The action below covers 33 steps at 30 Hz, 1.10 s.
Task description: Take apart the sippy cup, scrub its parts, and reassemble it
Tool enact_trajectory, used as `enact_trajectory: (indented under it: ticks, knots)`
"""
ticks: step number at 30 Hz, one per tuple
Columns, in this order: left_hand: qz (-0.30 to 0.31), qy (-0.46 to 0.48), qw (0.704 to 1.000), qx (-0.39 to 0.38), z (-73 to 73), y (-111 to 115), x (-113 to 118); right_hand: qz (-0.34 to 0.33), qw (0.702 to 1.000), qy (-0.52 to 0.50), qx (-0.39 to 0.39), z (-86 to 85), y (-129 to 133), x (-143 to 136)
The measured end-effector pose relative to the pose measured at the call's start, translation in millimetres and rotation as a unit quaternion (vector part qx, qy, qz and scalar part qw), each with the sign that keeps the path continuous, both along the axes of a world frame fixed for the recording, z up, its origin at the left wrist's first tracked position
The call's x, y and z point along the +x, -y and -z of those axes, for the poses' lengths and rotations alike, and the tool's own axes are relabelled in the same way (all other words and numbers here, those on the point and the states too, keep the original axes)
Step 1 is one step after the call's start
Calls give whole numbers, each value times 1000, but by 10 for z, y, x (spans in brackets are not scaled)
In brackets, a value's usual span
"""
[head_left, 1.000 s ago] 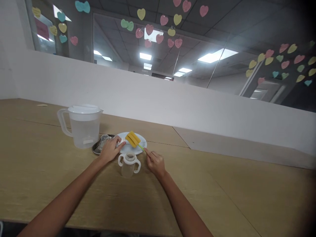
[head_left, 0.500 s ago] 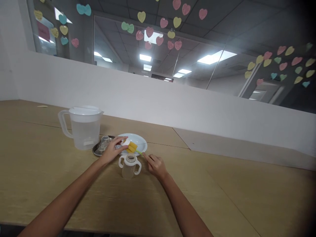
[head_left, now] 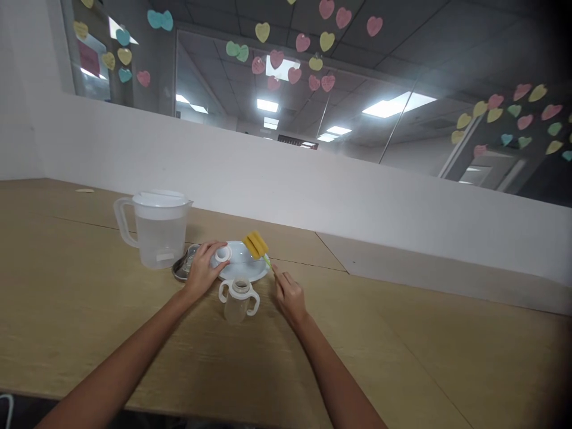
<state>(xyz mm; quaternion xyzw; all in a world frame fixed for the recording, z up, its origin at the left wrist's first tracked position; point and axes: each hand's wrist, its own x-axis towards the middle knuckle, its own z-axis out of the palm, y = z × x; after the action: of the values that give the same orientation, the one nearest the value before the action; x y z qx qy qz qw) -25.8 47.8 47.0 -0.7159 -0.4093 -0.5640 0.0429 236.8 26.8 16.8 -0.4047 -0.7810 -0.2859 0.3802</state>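
Note:
My left hand (head_left: 204,268) grips a small white bottle collar ring (head_left: 223,254) by its sides, its round opening facing me, over the left part of a white plate (head_left: 250,273). In my right hand (head_left: 289,294) is the thin green handle of a sponge brush (head_left: 256,245). Its yellow sponge head points up and left above the plate's far right side, apart from the ring. Between my hands, in front of the plate, a clear baby bottle (head_left: 236,307) with two white side handles stands upright, its neck uncovered.
Left of the plate is a metal tray (head_left: 179,271) with a clear piece in it, partly hidden by my left hand. Behind it stands a large lidded pitcher (head_left: 161,235) of clear liquid. A white wall (head_left: 250,173) runs along the table's back.
The sponge has come away from the white ring, moving up and right with my right hand. The ring's opening now shows. My left hand still holds it.

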Motion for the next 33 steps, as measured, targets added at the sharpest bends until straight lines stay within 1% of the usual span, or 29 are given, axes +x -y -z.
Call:
enact_trajectory:
  ticks: [2,4,6,7,9,11,13,14,16,19,24,28,31,33]
  knots:
    - [-2,2,1000,0,9,-6,5,-23,999,46,-3,-3,4,-1]
    - [-3,9,1000,17,3,5,25,-31,996,79,-12,-1,9,-10]
    - [-18,37,998,43,-3,12,18,-14,997,68,-25,6,4,-14]
    - [-34,60,996,51,1,7,-9,0,998,51,-32,11,-3,-10]
    - [-86,114,988,54,36,-27,-125,22,999,15,-44,22,-25,10]
    - [-149,145,977,43,114,-82,-313,34,998,-12,-52,33,-51,32]
    - [-190,130,973,24,220,-134,-520,37,997,-26,-59,41,-70,40]
    - [-195,117,974,7,275,-154,-611,35,997,-29,-63,45,-77,38]
    - [-186,85,978,-40,370,-178,-737,27,997,-22,-72,49,-82,27]
    - [-162,48,981,-99,448,-208,-784,16,996,-16,-83,51,-80,11]
    - [-140,7,980,-143,486,-283,-756,4,996,-30,-78,51,-83,15]
    - [-124,-37,973,-191,519,-310,-772,4,996,-28,-82,56,-87,9]
    - [-139,-56,965,-214,533,-302,-755,5,996,-26,-87,59,-86,-1]
    - [-153,-61,962,-216,527,-284,-732,11,996,-24,-87,57,-80,-10]
